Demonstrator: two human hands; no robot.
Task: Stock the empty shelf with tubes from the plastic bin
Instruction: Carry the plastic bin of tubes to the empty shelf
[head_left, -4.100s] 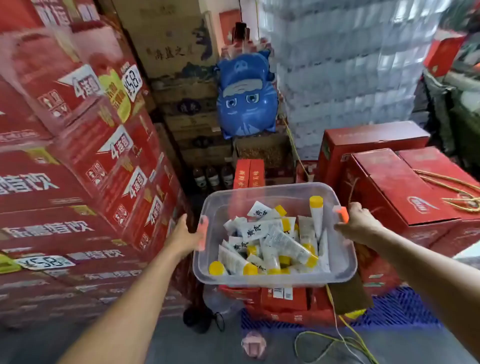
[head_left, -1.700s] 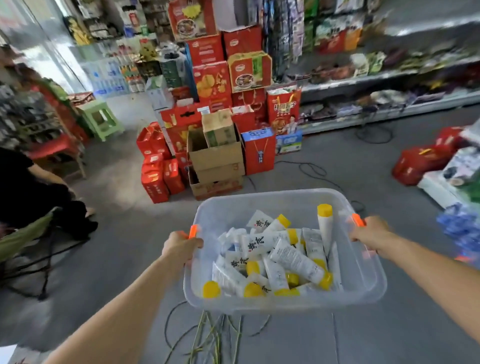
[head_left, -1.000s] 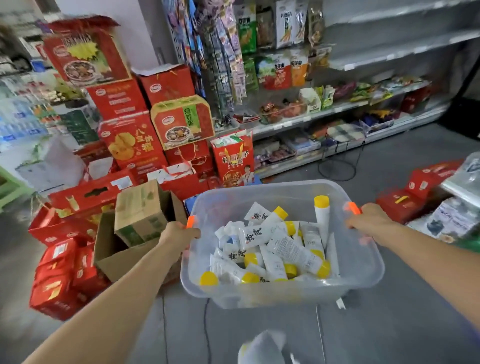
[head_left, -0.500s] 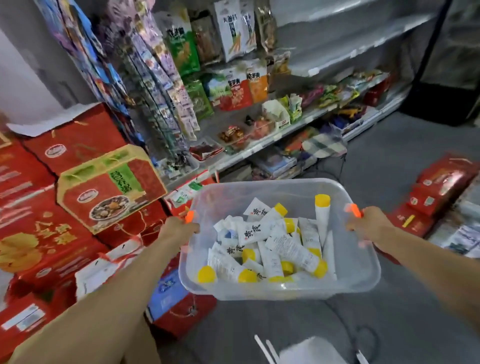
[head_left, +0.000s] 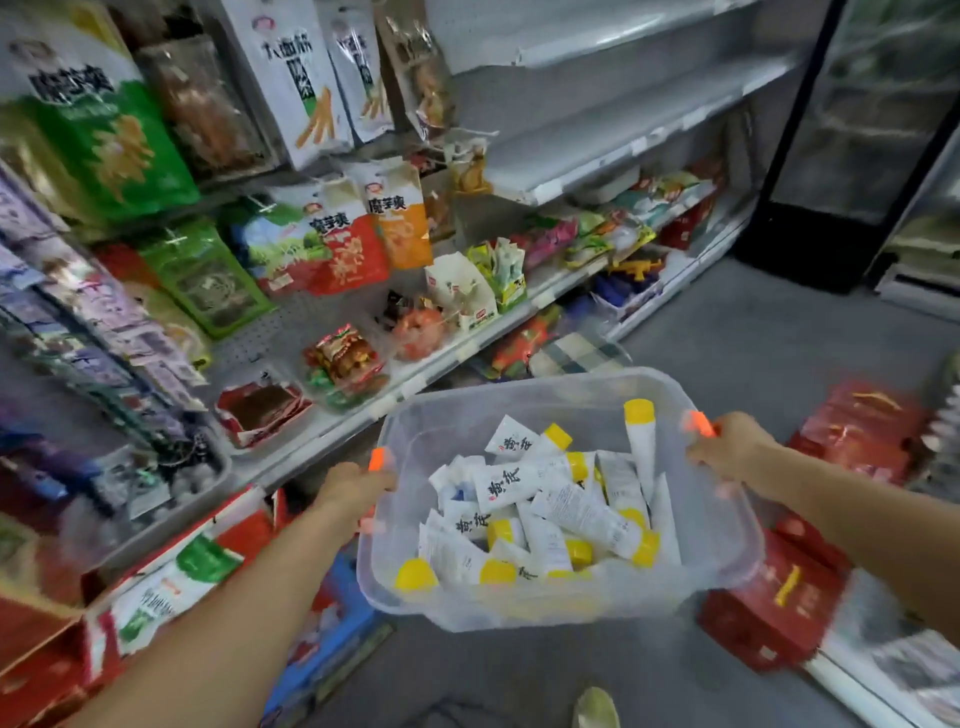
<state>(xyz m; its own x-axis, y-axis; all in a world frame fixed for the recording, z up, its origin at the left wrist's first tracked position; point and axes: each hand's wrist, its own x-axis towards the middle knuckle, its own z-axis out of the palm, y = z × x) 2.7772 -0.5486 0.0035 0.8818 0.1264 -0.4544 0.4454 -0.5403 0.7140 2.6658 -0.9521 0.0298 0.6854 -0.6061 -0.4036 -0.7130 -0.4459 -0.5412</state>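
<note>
I carry a clear plastic bin (head_left: 524, 410) in front of me, above the floor. My left hand (head_left: 350, 488) grips its left orange handle and my right hand (head_left: 730, 447) grips its right orange handle. Several white tubes (head_left: 545, 504) with yellow caps lie piled inside; one stands upright against the right wall. Bare white shelves (head_left: 613, 132) run along the upper right of the rack ahead.
Snack bags (head_left: 332, 244) hang and lie on the rack's left part, with packets on the lower shelf (head_left: 467, 332). Red cartons sit on the floor at the left (head_left: 171, 582) and right (head_left: 774, 613). A dark cooler (head_left: 852, 156) stands at the far right. Grey floor lies between.
The view has swung right and nearer to the rack: the stacked red boxes slid off to the left and the bare white shelves came into view. Both hands kept their grip on the bin.
</note>
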